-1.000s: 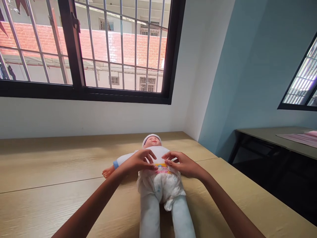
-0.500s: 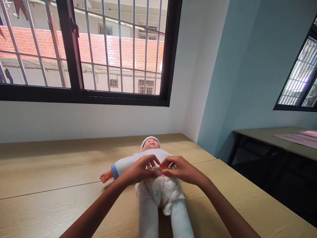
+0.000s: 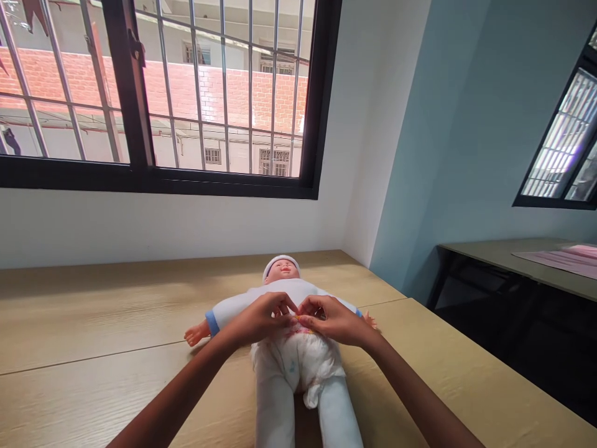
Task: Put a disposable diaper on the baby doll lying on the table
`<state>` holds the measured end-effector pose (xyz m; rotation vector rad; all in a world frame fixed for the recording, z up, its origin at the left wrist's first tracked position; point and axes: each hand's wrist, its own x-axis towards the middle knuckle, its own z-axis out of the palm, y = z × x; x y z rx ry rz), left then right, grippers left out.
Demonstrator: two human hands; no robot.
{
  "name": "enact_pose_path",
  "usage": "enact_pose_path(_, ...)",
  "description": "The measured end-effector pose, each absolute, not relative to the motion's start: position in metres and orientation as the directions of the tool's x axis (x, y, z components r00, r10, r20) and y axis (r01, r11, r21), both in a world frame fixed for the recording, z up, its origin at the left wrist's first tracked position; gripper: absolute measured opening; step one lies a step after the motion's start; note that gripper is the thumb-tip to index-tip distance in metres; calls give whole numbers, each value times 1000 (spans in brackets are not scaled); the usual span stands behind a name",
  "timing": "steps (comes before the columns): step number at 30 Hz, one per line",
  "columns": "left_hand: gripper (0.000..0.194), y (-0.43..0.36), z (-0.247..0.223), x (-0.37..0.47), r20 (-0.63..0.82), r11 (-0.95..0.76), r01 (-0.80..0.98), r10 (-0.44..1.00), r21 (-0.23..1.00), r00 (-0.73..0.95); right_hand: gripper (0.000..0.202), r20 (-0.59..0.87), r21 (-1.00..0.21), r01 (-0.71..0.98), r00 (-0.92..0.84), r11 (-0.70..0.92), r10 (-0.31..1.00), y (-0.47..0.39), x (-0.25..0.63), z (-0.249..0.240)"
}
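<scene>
A baby doll (image 3: 286,292) in a white top with blue cuffs and a white cap lies on its back on the wooden table (image 3: 116,386), its legs toward me. Around its hips is a white diaper (image 3: 298,364) with a coloured print at the front waistband. My left hand (image 3: 270,318) pinches the waistband near its middle, fingers closed. Close beside it, my right hand (image 3: 329,320) grips the same edge, thumb and fingertips together. The two hands almost meet, and a small orange patch shows between them. My fingers hide most of the waistband.
A barred window (image 3: 224,99) with a black frame is in the wall behind the table. To the right, past a gap, stands a second table (image 3: 489,255) with pink cloth (image 3: 569,258) on it. The near table's right edge runs diagonally toward me.
My hands have drawn closer together at the waistband, covering more of its print. The right hand has shifted slightly left, and the doll's other hand now shows beyond my right wrist.
</scene>
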<state>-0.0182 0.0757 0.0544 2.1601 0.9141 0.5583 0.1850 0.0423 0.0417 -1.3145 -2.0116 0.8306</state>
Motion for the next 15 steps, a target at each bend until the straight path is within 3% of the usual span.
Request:
enact_pose_path(5,24,78,55,-20,50,-473,474,745,743,665,15,148,-776,552,-313,306,938,41,179,39)
enact_pose_path(9,34,83,57,-24,15,-469,499,740,729,673,30,140,-812,507,-313,290,939,50,193,39)
enact_pose_path(12,42,90,59,-33,3,-470,529,750,706,662,33,140,-722,650,-195,235,971,61,223,38)
enact_pose_path(15,36,103,58,-49,-10,-443,625,811,643,586,36,76,-617,781,-69,101,995,71,258,32)
